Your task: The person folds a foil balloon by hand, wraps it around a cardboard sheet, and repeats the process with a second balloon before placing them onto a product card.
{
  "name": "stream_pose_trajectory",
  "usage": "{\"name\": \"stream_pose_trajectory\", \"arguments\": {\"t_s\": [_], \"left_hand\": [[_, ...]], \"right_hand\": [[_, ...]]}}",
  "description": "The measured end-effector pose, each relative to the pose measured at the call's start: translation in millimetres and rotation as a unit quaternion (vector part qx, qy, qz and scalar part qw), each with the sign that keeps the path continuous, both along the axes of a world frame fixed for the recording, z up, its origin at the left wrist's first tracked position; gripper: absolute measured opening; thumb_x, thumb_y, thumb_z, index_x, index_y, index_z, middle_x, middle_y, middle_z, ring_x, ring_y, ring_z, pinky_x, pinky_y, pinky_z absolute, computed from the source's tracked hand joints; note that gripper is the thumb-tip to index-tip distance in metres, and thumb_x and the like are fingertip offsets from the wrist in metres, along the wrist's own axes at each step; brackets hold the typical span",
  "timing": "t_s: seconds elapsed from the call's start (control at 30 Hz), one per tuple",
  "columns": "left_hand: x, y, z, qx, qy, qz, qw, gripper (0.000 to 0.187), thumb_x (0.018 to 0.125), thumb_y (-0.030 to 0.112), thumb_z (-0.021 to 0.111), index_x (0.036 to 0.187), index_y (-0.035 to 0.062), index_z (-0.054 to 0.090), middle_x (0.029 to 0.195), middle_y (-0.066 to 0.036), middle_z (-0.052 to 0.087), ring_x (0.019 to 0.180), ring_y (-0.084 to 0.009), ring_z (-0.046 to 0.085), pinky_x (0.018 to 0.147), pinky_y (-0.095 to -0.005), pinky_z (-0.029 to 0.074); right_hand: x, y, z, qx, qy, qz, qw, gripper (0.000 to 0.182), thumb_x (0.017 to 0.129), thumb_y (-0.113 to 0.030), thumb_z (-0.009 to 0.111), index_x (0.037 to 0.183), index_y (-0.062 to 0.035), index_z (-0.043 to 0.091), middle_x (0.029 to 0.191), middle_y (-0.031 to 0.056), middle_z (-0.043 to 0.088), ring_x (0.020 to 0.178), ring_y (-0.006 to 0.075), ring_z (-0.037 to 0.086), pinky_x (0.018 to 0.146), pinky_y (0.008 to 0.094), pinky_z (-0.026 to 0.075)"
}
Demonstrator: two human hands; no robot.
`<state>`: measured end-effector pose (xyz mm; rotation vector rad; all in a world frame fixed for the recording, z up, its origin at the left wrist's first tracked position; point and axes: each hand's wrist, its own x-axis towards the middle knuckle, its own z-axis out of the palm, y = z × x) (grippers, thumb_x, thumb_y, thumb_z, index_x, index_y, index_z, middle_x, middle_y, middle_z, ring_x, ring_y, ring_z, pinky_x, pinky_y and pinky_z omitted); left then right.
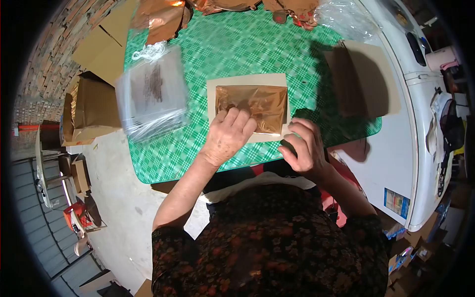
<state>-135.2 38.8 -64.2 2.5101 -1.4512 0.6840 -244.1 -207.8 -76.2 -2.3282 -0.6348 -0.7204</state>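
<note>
A copper-coloured foil sheet (269, 106) lies on a beige card (247, 79), whose border shows around it. The foil is shiny and slightly creased. My left hand (230, 133) rests over the foil's lower left part with its fingers curled in. Those fingertips are hidden, so I cannot make out what they grip. Just off the card's lower right corner is my right hand (308, 151), its fingers bent but apart and nothing visible between them. Both lie over a table with a green checked cover (232, 39).
To the left, a stack in clear plastic (153, 94) sits on the table. Brown cardboard (363, 79) lies at the right, partly in shadow. Crumpled copper foil (166, 20) and clear plastic film (346, 17) line the far edge. A cardboard box (94, 111) stands left of the table.
</note>
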Motion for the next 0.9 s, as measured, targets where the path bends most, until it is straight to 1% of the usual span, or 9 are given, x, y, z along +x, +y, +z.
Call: {"name": "stream_pose_trajectory", "arguments": {"t_s": [0.17,0.2,0.47,0.57,0.63,0.7,0.77,0.8,0.9], "left_hand": [[-3,-1,-1,-0.002,0.009,0.013,1.0,0.026,0.074,0.019,0.077,0.095,0.0117,0.064,0.105,-0.006,0.065,0.091,-0.0236,0.065,0.073,-0.0379,0.055],[-3,0,-2,-0.003,0.008,0.014,1.0,0.026,0.074,0.019,0.077,0.095,0.0115,0.064,0.105,-0.006,0.065,0.092,-0.0236,0.065,0.073,-0.0379,0.055],[-1,3,2,-0.045,0.008,0.013,0.999,0.021,0.077,0.02,0.073,0.095,0.0126,0.065,0.101,-0.005,0.062,0.094,-0.0236,0.061,0.081,-0.0389,0.05],[11,8,24,-0.088,0.005,0.036,0.995,0.024,0.076,0.018,0.076,0.097,0.0129,0.066,0.1,-0.005,0.062,0.094,-0.0262,0.061,0.081,-0.0418,0.048],[21,11,58,-0.125,0.048,0.053,0.99,0.031,0.072,0.013,0.086,0.097,0.0131,0.067,0.098,-0.005,0.064,0.094,-0.028,0.061,0.084,-0.0443,0.045],[37,17,91,-0.132,0.102,0.049,0.985,0.028,0.076,0.003,0.084,0.099,0.0082,0.069,0.098,-0.008,0.067,0.094,-0.0319,0.061,0.082,-0.0444,0.047],[48,24,122,-0.119,0.226,0.075,0.964,0.022,0.083,-0.001,0.082,0.099,0.0065,0.069,0.095,-0.009,0.067,0.093,-0.0297,0.064,0.08,-0.0406,0.049],[66,31,122,-0.112,0.287,0.053,0.95,0.019,0.091,0.0,0.08,0.107,0.0044,0.07,0.095,-0.008,0.07,0.087,-0.0217,0.066,0.076,-0.0351,0.051],[103,22,159,-0.063,0.586,0.074,0.805,0.024,0.095,0.002,0.079,0.118,0.002,0.071,0.099,-0.005,0.077,0.085,-0.0134,0.067,0.075,-0.0318,0.053]], "right_hand": [[17,18,18,-0.123,-0.015,-0.05,0.991,0.06,0.079,-0.007,0.085,0.136,-0.0039,0.067,0.149,0.018,0.057,0.136,0.0371,0.058,0.112,0.0544,0.047],[18,20,14,-0.105,0.009,-0.047,0.993,0.066,0.079,-0.009,0.085,0.142,-0.0058,0.066,0.153,0.0176,0.054,0.14,0.0357,0.055,0.116,0.0541,0.044],[21,12,15,-0.085,0.049,-0.026,0.995,0.071,0.08,-0.01,0.087,0.146,-0.0056,0.062,0.154,0.0182,0.053,0.145,0.0376,0.051,0.118,0.054,0.043],[26,5,25,-0.034,0.062,-0.035,0.997,0.079,0.081,-0.007,0.087,0.152,-0.0053,0.054,0.155,0.0199,0.052,0.146,0.0402,0.051,0.118,0.0535,0.043],[32,-1,30,0.018,0.079,-0.049,0.996,0.082,0.082,-0.005,0.087,0.155,-0.0047,0.05,0.156,0.0213,0.051,0.146,0.0422,0.05,0.118,0.0526,0.044],[38,-6,32,0.079,0.1,-0.065,0.99,0.083,0.082,-0.002,0.086,0.156,-0.004,0.047,0.156,0.0226,0.05,0.146,0.0442,0.05,0.118,0.0515,0.045],[43,-7,39,0.107,0.104,-0.082,0.985,0.076,0.085,0.0,0.084,0.153,-0.0023,0.05,0.153,0.0227,0.054,0.141,0.0421,0.055,0.114,0.0489,0.049],[43,-8,40,0.132,0.12,-0.081,0.981,0.074,0.085,0.0,0.084,0.152,-0.002,0.05,0.152,0.0227,0.055,0.14,0.0412,0.056,0.113,0.0483,0.05],[46,-9,33,0.215,0.145,-0.064,0.964,0.065,0.091,0.001,0.081,0.149,-0.0009,0.052,0.145,0.0203,0.062,0.128,0.0334,0.066,0.103,0.0424,0.056]]}}
